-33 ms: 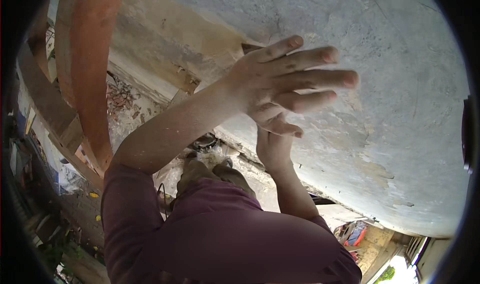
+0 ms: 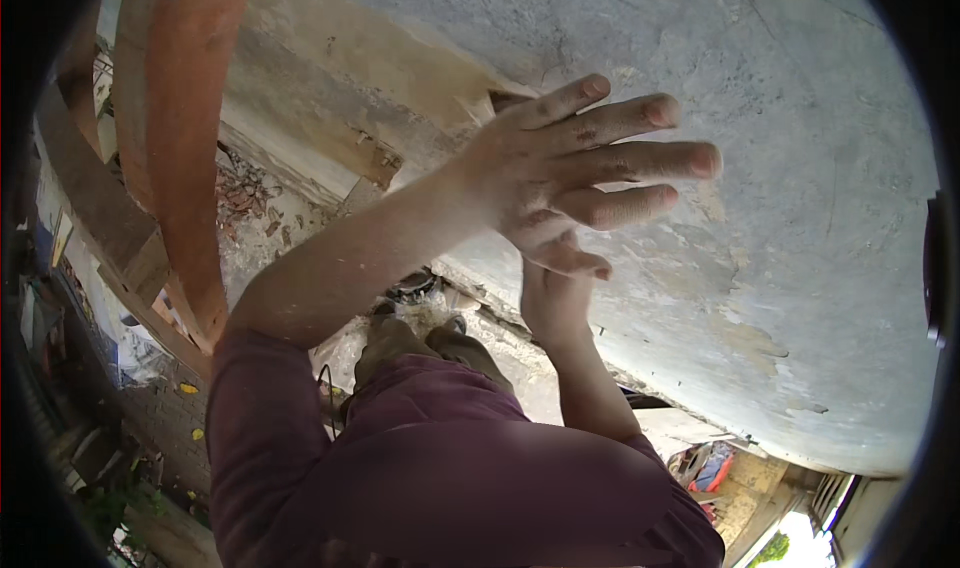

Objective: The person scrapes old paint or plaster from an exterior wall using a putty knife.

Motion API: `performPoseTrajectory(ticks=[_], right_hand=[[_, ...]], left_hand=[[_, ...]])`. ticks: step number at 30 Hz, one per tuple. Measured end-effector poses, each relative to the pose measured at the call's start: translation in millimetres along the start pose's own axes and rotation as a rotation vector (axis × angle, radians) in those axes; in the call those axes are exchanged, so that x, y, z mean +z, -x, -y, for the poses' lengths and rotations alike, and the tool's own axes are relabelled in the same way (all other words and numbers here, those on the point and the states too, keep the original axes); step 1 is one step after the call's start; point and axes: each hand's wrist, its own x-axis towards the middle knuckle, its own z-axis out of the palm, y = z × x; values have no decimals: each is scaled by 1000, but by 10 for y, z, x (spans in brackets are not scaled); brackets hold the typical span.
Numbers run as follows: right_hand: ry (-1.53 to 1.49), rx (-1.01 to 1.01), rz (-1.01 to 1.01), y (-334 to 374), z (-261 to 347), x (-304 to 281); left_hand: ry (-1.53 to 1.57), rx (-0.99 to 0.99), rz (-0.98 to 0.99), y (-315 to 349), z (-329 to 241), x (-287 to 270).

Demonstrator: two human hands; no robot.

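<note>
My left hand (image 2: 570,163) reaches across from the left with its fingers stretched out and spread. No object shows in it. The wall (image 2: 770,148), grey, worn and with peeling patches, stands behind the fingers; whether they touch it I cannot tell. Below and partly behind, my right hand (image 2: 553,303) is raised close to the left palm. Its fingers are hidden by the left hand, so what they hold, if anything, does not show.
At the left rises a reddish-brown wooden beam (image 2: 185,148) with another board (image 2: 100,198) beside it. Rubble (image 2: 245,183) lies along the wall's foot. Low on the right is a pile of odds and ends with a red and blue item (image 2: 713,468).
Both hands have shifted very slightly to the right and down against the wall. The left fingers keep their spread.
</note>
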Motion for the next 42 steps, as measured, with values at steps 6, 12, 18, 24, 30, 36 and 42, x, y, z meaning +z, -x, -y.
performPoseTrajectory(ticks=[6,12,18,24,30,36,42], right_hand=[[24,-137,-39,-25,-21,45],[-77,14,-31,150,-38,-76],[49,-38,-21,23,-79,-12],[-7,16,-8,-63,38,-22],[-4,32,-5,142,47,-161],[120,15,23,130,164,-230],[194,-111,-70,-211,306,-135]], left_hand=[[76,-21,-125,-46,35,86],[279,-200,81,132,-207,62],[4,-114,63,151,-45,-6],[107,-92,-41,90,-60,70],[-9,-95,210,152,-364,64],[6,-166,67,32,-173,-61],[-54,-142,-96,-93,170,-50]])
